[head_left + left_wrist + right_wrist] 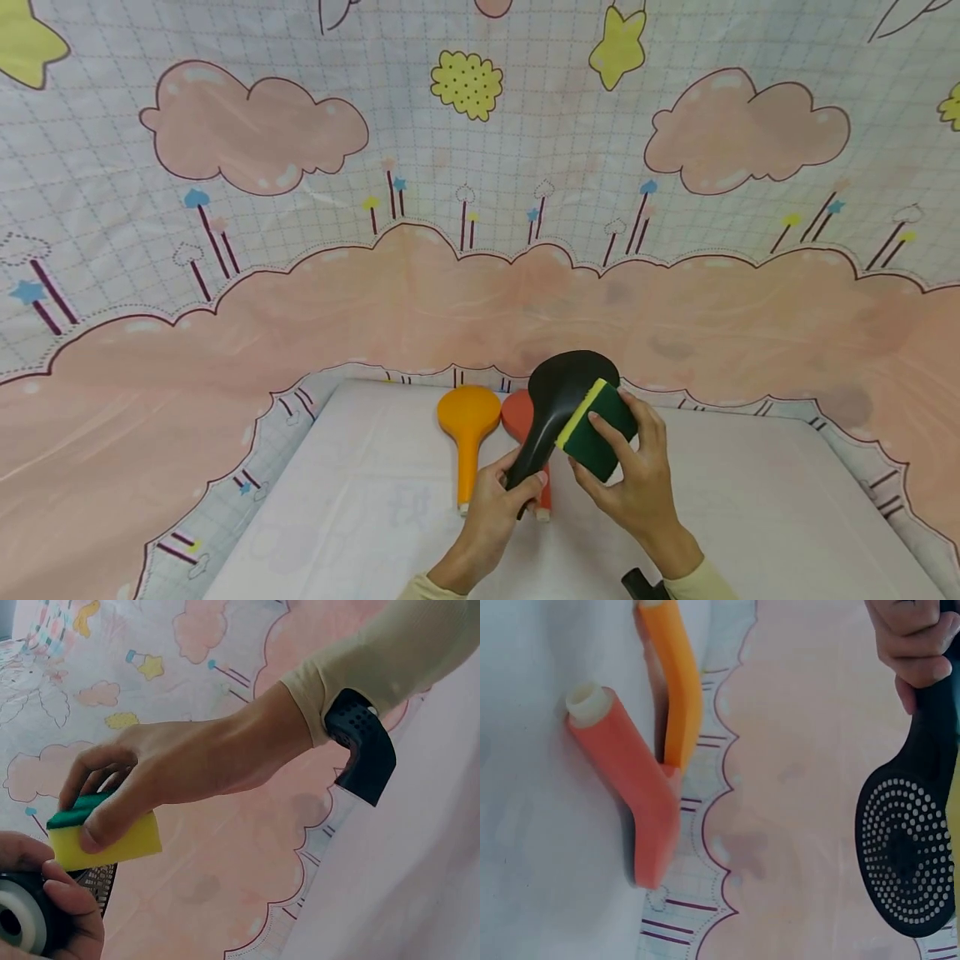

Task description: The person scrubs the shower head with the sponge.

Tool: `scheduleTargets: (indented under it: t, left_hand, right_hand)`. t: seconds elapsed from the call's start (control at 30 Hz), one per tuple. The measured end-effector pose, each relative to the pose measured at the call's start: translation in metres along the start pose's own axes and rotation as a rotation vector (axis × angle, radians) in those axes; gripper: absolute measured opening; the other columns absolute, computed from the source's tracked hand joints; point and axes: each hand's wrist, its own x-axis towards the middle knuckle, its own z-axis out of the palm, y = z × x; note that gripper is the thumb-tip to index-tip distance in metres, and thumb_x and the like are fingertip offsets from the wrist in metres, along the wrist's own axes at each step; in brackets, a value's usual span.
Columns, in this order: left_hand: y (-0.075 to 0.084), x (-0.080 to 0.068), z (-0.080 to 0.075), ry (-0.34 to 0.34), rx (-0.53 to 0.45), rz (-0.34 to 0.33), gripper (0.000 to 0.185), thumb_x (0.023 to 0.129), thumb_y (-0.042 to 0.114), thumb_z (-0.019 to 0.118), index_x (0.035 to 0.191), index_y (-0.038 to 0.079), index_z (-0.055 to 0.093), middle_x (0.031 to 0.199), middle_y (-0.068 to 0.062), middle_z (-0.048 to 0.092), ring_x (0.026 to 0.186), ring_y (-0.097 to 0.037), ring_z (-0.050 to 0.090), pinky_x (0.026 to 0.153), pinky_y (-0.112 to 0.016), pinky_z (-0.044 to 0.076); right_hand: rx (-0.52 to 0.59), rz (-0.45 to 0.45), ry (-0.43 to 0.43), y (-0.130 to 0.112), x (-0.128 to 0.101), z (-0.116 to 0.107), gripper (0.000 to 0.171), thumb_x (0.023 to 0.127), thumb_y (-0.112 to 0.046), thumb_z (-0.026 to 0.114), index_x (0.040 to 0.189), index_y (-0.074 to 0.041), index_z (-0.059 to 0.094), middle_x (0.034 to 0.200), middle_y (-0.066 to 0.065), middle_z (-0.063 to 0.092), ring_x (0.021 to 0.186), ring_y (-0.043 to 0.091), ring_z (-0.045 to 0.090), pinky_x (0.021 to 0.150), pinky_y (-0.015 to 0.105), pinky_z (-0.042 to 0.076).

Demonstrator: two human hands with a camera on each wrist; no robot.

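A black handheld shower head [557,392] is held up above the table, its handle gripped by my left hand [497,507]. In the right wrist view the dotted spray face [904,851] shows, and the left wrist view shows the handle's end with a pale ring [26,919]. My right hand [637,483] pinches a green and yellow sponge [600,429] between thumb and fingers. The sponge's yellow side faces the black shower head and overlaps its neck in the head view.
On the white table [337,500] lie an orange shower head [468,417] and a red shower head [634,780], side by side behind the left hand. A black wrist device [364,746] sits on the right sleeve. A cloud-patterned cloth [480,308] hangs beyond the table.
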Motion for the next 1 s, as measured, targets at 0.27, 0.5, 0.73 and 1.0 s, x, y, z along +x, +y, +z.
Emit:
scheduleTargets:
  t: [0.27, 0.5, 0.73, 1.0]
  left_hand:
    - [0.000, 0.001, 0.000, -0.001, -0.070, -0.055, 0.042, 0.093, 0.012, 0.064, 0.131, -0.002, 0.055, 0.087, -0.002, 0.059, 0.077, -0.015, 0.055, 0.073, -0.024, 0.049]
    - [0.002, -0.001, -0.008, -0.018, -0.067, -0.078, 0.045, 0.094, 0.014, 0.064, 0.134, -0.002, 0.053, 0.086, -0.003, 0.058, 0.078, -0.015, 0.055, 0.073, -0.023, 0.049]
    - [0.001, -0.004, -0.017, -0.038, -0.047, -0.085, 0.042, 0.093, 0.013, 0.064, 0.131, -0.003, 0.053, 0.082, -0.004, 0.057, 0.075, -0.016, 0.054, 0.070, -0.024, 0.047]
    - [-0.004, -0.007, -0.030, -0.055, -0.016, -0.114, 0.048, 0.092, 0.016, 0.066, 0.133, -0.004, 0.051, 0.083, -0.003, 0.059, 0.074, -0.014, 0.055, 0.071, -0.023, 0.049]
  right_hand:
    - [-0.025, -0.074, 0.014, 0.002, -0.001, 0.001, 0.056, 0.092, -0.058, 0.055, 0.122, -0.012, 0.067, 0.140, 0.028, 0.048, 0.122, 0.043, 0.044, 0.116, 0.015, 0.023]
    - [-0.037, -0.046, 0.010, 0.006, 0.000, -0.003, 0.058, 0.091, -0.060, 0.055, 0.120, -0.012, 0.068, 0.140, 0.027, 0.048, 0.122, 0.042, 0.045, 0.115, 0.014, 0.023]
    - [0.012, 0.073, -0.061, 0.017, -0.005, -0.010, 0.064, 0.087, -0.064, 0.058, 0.122, -0.012, 0.067, 0.144, 0.023, 0.046, 0.126, 0.038, 0.045, 0.109, 0.007, 0.024]
    - [0.152, 0.210, -0.158, 0.027, -0.010, -0.017, 0.069, 0.061, -0.012, 0.088, 0.126, -0.013, 0.065, 0.147, 0.022, 0.043, 0.134, 0.021, 0.041, 0.101, 0.004, 0.032]
